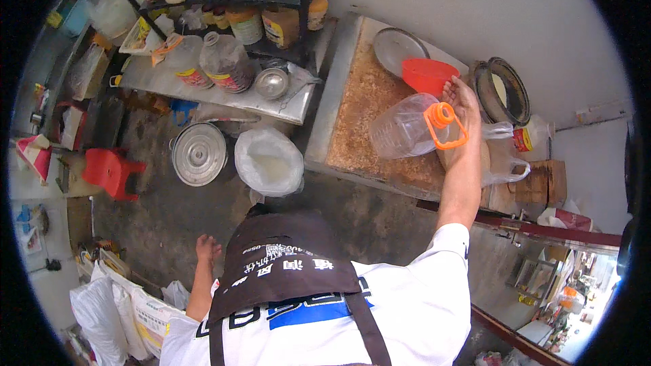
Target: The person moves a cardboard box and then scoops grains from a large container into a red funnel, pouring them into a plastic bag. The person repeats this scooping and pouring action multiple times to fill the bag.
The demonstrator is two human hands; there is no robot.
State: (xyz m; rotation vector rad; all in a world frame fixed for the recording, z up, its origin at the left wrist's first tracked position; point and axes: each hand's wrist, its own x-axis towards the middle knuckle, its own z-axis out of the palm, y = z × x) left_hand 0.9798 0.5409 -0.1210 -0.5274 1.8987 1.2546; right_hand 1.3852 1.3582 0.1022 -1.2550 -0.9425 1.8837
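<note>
My right hand (460, 99) reaches out over the worktop, with its fingers at the rim of a red plastic bowl or funnel (427, 75), which looks slightly blurred. A clear plastic jug (402, 127) with an orange neck and handle stands beside that forearm and overlaps it in view. Behind the red piece, a round metal lid or tray (399, 51) rests on the brown-stained worktop (363, 107). My left hand (208, 248) hangs low at my side above the floor, fingers loosely bent, with nothing seen in it.
A plastic-lined bucket (269, 162) and a lidded metal pot (199, 154) stand on the floor, near a red stool (112, 172). Large jugs (226, 63) and a metal bowl (272, 83) occupy the side table. A dark round pan (502, 91) leans against the wall.
</note>
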